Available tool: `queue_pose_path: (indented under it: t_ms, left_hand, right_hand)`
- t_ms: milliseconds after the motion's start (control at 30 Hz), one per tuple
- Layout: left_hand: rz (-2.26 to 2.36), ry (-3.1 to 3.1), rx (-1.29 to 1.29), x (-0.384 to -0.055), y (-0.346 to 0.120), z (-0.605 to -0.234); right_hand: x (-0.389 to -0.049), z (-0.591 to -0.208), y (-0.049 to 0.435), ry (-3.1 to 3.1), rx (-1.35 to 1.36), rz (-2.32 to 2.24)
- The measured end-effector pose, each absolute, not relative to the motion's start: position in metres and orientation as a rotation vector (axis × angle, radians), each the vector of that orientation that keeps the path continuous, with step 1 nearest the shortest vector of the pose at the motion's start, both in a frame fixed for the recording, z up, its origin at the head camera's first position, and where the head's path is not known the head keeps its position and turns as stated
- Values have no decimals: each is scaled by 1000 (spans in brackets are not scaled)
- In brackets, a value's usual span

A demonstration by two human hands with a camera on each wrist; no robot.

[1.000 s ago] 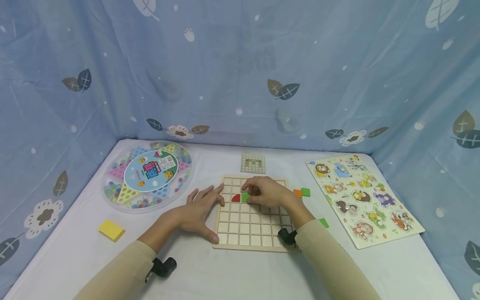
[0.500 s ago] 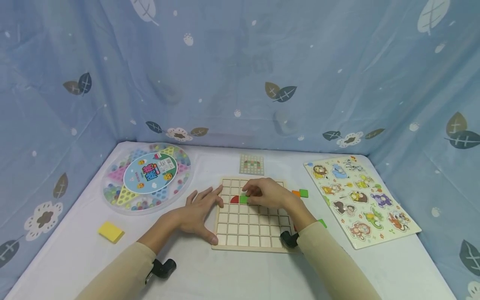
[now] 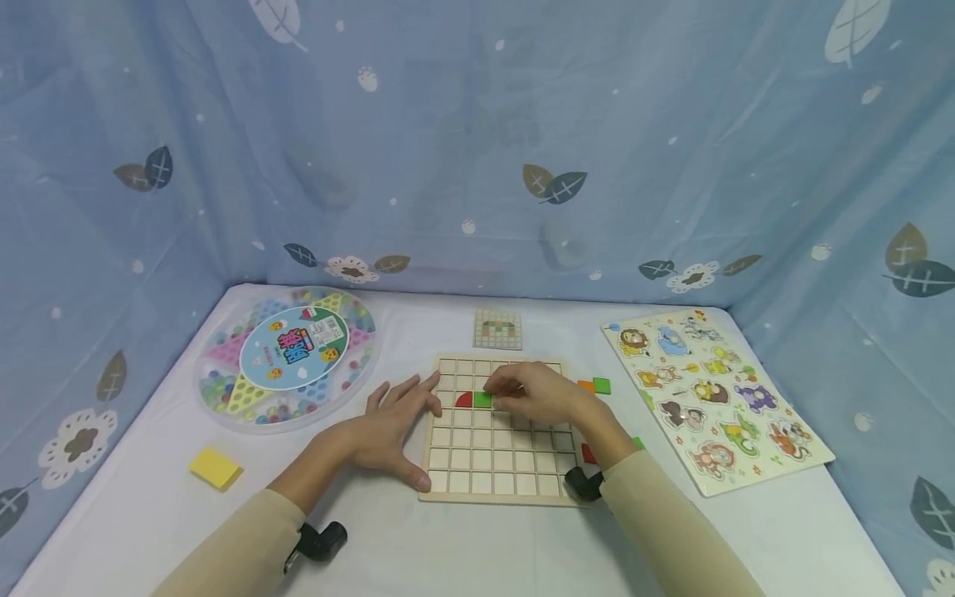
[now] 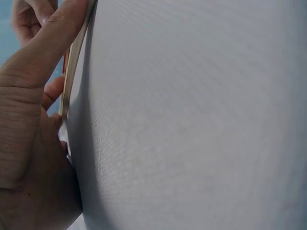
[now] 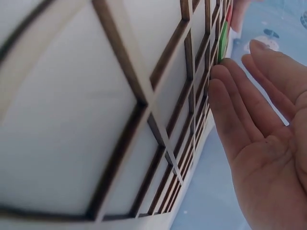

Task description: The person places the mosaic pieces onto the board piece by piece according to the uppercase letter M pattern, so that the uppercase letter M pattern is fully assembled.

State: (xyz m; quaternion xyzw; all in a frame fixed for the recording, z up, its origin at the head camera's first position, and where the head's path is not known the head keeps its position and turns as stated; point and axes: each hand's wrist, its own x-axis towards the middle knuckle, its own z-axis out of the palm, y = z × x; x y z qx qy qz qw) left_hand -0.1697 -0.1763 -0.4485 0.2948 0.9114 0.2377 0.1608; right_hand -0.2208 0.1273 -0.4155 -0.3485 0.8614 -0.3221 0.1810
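Note:
A wooden grid board (image 3: pixel 481 461) lies on the table in the head view. In it sit a red quarter-round tile (image 3: pixel 464 400) and, directly to its right, a green square tile (image 3: pixel 482 400). My left hand (image 3: pixel 390 433) spreads its fingers along the board's left edge, thumb at the near corner. My right hand (image 3: pixel 539 392) hovers low over the grid, fingertips just right of the green tile. In the right wrist view, that hand's fingers (image 5: pixel 229 115) are fairly straight, close against the board, with the thumb apart from them; nothing is seen pinched.
Behind the board lies a small pattern card (image 3: pixel 497 329). Orange (image 3: pixel 586 385), green (image 3: pixel 602 385) and red (image 3: pixel 588 453) tiles lie along its right side. An animal puzzle (image 3: pixel 716 398) is farther right. Leftward are a round bead game (image 3: pixel 294 356) and a yellow stack (image 3: pixel 216 468).
The right hand's fingertips have shifted slightly right, and more of the green tile shows. The left hand keeps its place on the board's edge. The head view has shifted a little.

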Motion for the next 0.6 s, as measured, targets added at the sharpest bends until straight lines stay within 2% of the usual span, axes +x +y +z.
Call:
queue_pose_path:
  t_ms: [267, 600]
  left_hand:
    - [691, 2604, 860, -168, -178, -451]
    - [693, 2598, 848, -168, -177, -450]
  right_hand:
    - [-214, -411, 132, 2385, -1011, -970]
    - [-209, -399, 160, 2488, -1035, -1024]
